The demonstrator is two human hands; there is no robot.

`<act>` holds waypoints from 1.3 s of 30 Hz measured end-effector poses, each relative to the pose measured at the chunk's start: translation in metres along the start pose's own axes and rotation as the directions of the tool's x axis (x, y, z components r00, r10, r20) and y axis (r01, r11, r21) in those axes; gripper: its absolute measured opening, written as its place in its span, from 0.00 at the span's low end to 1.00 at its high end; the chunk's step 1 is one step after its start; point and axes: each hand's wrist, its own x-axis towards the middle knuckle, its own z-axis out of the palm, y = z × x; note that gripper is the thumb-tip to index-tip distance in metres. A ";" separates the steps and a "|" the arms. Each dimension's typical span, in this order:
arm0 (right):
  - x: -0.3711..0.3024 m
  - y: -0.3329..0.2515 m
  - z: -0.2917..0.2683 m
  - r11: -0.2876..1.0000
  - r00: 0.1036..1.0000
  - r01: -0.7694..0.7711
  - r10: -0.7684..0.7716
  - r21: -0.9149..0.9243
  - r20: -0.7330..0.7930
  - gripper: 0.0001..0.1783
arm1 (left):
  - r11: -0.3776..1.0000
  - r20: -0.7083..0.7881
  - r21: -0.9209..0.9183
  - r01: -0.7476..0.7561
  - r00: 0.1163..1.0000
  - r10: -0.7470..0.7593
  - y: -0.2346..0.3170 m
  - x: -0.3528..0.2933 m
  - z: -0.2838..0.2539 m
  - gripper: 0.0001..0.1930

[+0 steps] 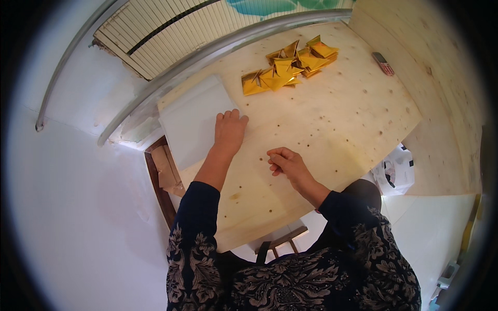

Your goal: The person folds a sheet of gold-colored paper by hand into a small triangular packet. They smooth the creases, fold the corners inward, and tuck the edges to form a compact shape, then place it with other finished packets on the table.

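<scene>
A pale stack of white paper sheets [189, 119] lies on the left side of the wooden table. My left hand [231, 130] is at the stack's right edge, fingers bent and pressed together on the paper there. Over the bare wood to its right, my right hand [286, 165] is closed in a loose pinch. A small orange spot shows at its fingertips; whether it holds anything I cannot make out. Farther back lies a loose pile of folded shiny gold paper pieces [282, 72], touched by neither hand.
The light plywood tabletop [311, 124] has dark knots. A small red and dark mobile phone [383, 63] lies near the right panel. A white plastic bag [397, 171] hangs past the table's right edge. A grey pipe [197, 57] curves behind the table, and a brown box [167, 168] stands below left.
</scene>
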 end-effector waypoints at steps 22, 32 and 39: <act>0.001 0.005 0.001 0.995 0.997 0.047 -0.042 -0.084 0.062 0.14 | 0.808 0.138 -0.137 0.573 0.819 -0.557 -0.011 -0.028 -0.002 0.40; -0.008 -0.006 0.000 1.000 1.000 0.014 -0.014 -0.021 0.026 0.15 | 0.785 0.126 -0.243 0.570 0.821 -0.557 -0.036 -0.036 -0.002 0.23; 0.006 -0.066 -0.029 0.965 0.987 0.117 -0.085 0.237 -0.139 0.15 | 0.854 0.539 0.013 0.520 0.716 -0.444 0.012 -0.055 -0.056 0.18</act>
